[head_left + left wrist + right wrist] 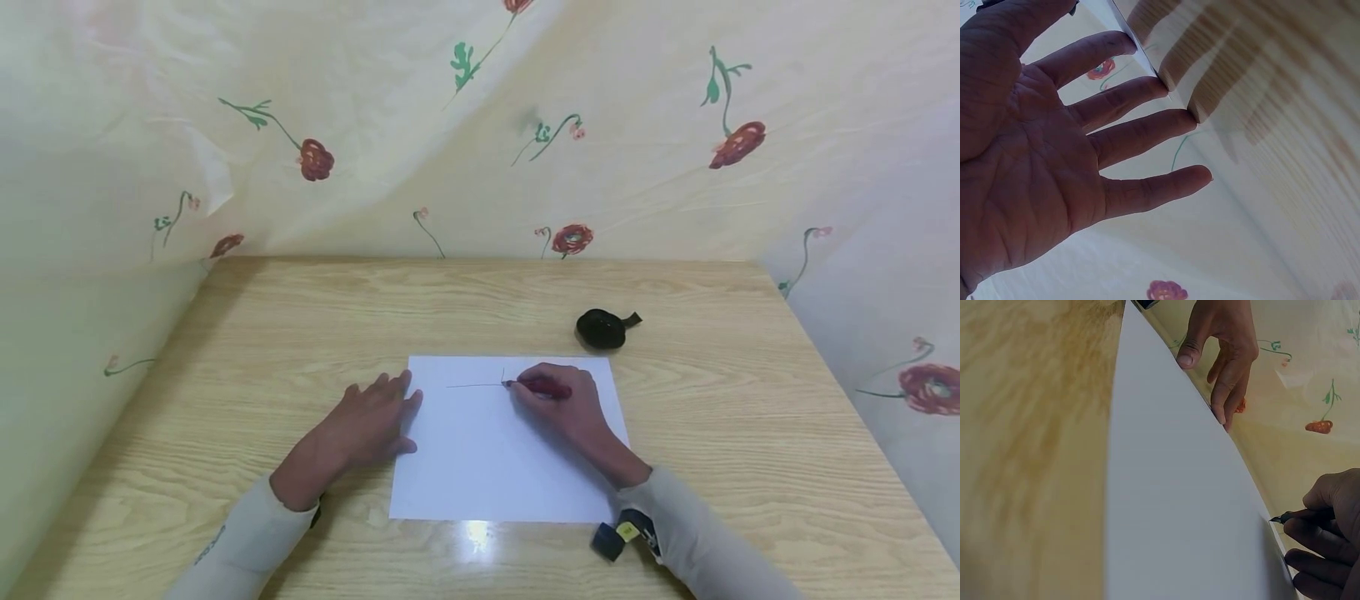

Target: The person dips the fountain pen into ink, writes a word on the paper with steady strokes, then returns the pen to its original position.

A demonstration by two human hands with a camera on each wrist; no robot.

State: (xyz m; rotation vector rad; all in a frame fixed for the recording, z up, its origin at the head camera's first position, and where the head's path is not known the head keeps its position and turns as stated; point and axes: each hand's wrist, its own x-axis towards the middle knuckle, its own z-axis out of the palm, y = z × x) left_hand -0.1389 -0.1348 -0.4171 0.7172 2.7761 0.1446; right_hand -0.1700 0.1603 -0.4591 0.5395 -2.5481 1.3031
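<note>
A white sheet of paper (495, 467) lies on the table. My right hand (566, 400) pinches a dark red pen (551, 387), its pointed tip on the upper part of the sheet. In the right wrist view, the pen's dark tip (1280, 519) meets the paper near its edge. A thin long line (472, 386) runs leftward from the tip, and a short upright stroke rises beside it. At the sheet's left edge rests my left hand (371, 421), fingers spread. The left wrist view shows its palm (1029, 162) and extended fingers, with fingertips against the wooden surface.
Behind the sheet's right corner sits a round, glossy black object (602, 329) with a short stub. The wood-grain table (300, 317) meets a flower-printed cloth (390, 167) at the back and sides. A dark wrist device (626, 533) hangs at the right sleeve.
</note>
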